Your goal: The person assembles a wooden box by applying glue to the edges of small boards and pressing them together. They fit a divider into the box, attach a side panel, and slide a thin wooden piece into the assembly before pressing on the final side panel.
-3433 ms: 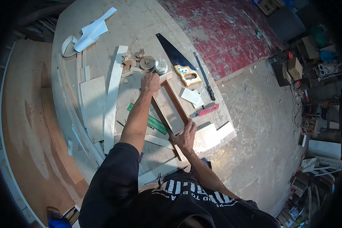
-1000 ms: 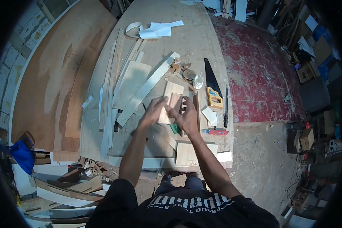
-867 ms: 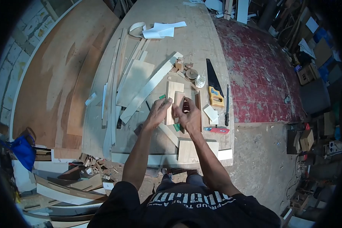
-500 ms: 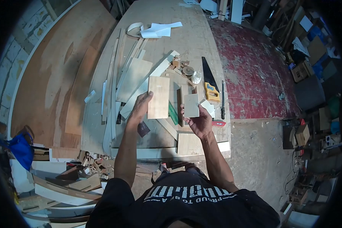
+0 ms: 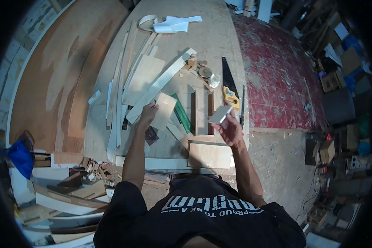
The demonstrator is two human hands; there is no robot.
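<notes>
My left hand (image 5: 148, 114) is closed at the left edge of a pale rectangular wooden board (image 5: 165, 109), which sits slanted low over the bench. In my right hand (image 5: 231, 130) is a smaller light wooden block (image 5: 220, 115), tilted so its edge shows, gripped between thumb and fingers. Between the hands stands a narrow three-sided wooden frame (image 5: 194, 113). Just right of the larger board lies a green strip (image 5: 181, 112). A handsaw (image 5: 230, 93) with a yellow handle rests beyond my right hand. Nearer to me is another flat wooden board (image 5: 209, 154).
Long wood strips (image 5: 120, 82) and a white-edged plank (image 5: 163, 84) lie on the left of the workbench (image 5: 211, 29). A tape roll (image 5: 205, 72) sits near a clear ribbed container (image 5: 214, 80). White paper (image 5: 175, 25) lies at the back. Wood offcuts (image 5: 66, 194) pile up at lower left.
My left hand has moved left and lowered the larger board, turning it slantwise. My right hand has shifted right and tipped the small block, uncovering the wooden frame.
</notes>
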